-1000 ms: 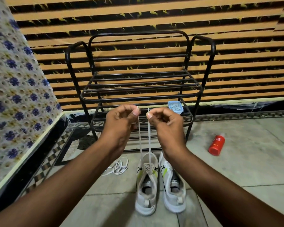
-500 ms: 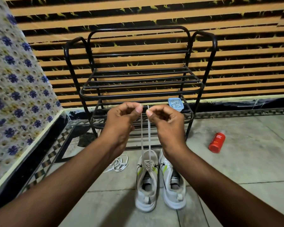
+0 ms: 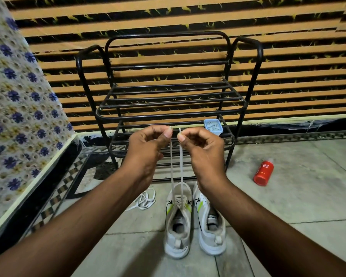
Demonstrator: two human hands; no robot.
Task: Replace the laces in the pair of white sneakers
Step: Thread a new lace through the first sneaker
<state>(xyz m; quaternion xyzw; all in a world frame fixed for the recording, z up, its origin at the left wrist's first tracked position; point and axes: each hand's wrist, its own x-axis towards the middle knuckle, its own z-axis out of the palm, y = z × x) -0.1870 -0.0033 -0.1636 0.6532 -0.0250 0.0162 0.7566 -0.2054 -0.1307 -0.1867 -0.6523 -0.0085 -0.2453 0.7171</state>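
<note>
**On the floor before the rack: both lace ends pinched above one sneaker**

On the grey tiled floor [image 3: 288, 206], just in front of the black metal tube shoe rack [image 3: 168, 114], two white sneakers with green accents stand side by side, toes toward the rack. Left hand [image 3: 146, 148] and right hand [image 3: 204, 150] are held close together above them, not touching. Each pinches one end of the flat white lace [image 3: 181, 156] between thumb and forefinger. Both strands run taut down into the lower eyelets of the left sneaker [image 3: 177, 232]. The right sneaker [image 3: 212, 230] is unlaced. A loose white lace pile [image 3: 145, 199] lies just left of the pair. A red plastic bottle [image 3: 263, 172] lies well to the right. A small blue box [image 3: 213, 126] sits on the rack's lower shelf, right end.
</note>
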